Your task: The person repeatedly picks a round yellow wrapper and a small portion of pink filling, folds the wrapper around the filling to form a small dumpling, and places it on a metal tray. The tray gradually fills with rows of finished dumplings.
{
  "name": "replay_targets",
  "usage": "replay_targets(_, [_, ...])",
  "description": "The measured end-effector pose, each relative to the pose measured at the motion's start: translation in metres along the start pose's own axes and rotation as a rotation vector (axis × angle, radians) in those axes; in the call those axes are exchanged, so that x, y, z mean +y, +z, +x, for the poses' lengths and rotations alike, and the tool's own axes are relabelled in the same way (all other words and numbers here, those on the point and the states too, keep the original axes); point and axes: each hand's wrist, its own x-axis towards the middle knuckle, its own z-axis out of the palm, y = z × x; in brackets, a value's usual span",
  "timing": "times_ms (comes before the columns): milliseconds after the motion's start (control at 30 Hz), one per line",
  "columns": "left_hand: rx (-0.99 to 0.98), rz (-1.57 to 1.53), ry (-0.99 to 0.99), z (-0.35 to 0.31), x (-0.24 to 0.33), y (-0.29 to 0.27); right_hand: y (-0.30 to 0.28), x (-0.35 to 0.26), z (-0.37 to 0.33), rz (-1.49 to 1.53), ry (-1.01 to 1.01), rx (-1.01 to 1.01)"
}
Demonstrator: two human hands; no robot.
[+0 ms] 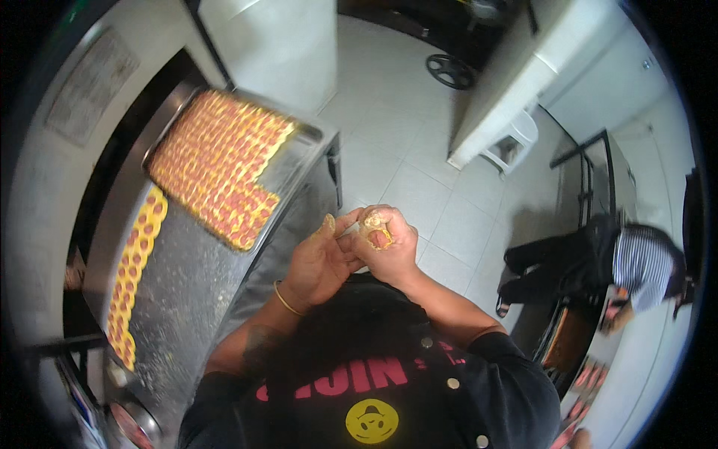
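In front of my chest, my right hand [394, 243] is curled round a small piece of yellow dough with a pink filling [380, 238]. Pale dough or flour coats its thumb and forefinger. Beside it my left hand [318, 262] is turned palm up with its fingers stretched out, the tips against my right hand; its thumb is smeared with flour. To my left, a metal tray [305, 153] carries closely packed rows of yellow dough pieces with pink-red centres [224, 161]. Along the metal table [194, 277] lies a strip of similar pieces [134, 277].
A metal bowl [142, 420] with reddish contents stands at the lower left. Right of me, another person in a striped top [647, 258] bends over a counter. Ahead are a white plastic stool [516, 141], a jutting wall and a black wheel [450, 71].
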Motion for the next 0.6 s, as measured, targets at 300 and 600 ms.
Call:
replay_targets(300, [0.368, -0.069, 0.447, -0.016, 0.075, -0.090, 0.091, 0.042, 0.119, -0.419, -0.578, -0.688])
replay_targets(600, [0.656, 0.152, 0.678, 0.026, 0.113, -0.115, 0.154, 0.090, 0.230, -0.474, -0.368, -1.313])
